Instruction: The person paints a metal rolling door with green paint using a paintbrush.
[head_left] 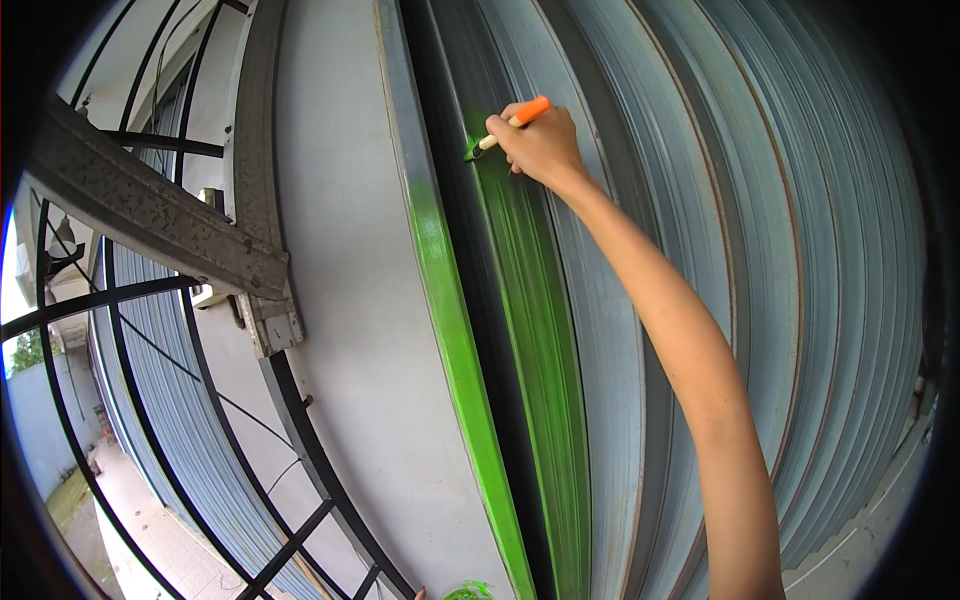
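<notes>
My right hand [541, 140] is closed around a paintbrush [530, 111] with a pale handle and an orange end. Green-wet bristles touch a ridge of the grey corrugated metal shutter [600, 330]. Below the brush, that ridge carries streaky green paint [535, 340], with grey showing through near the top. A more solid green strip [455, 310] covers the shutter's left edge strip; a dark groove separates the two. At the bottom edge, a clear-rimmed container [467, 592] of green paint is partly cut off. Beside it only a fingertip of my left hand [420, 594] shows; its grip is hidden.
Left of the shutter stands a smooth pale wall panel [345, 250]. Black metal bars [120, 370] and a worn, speckled metal beam [150, 205] fill the left side. Behind them are another corrugated shutter [165, 340] and a tiled floor [165, 550].
</notes>
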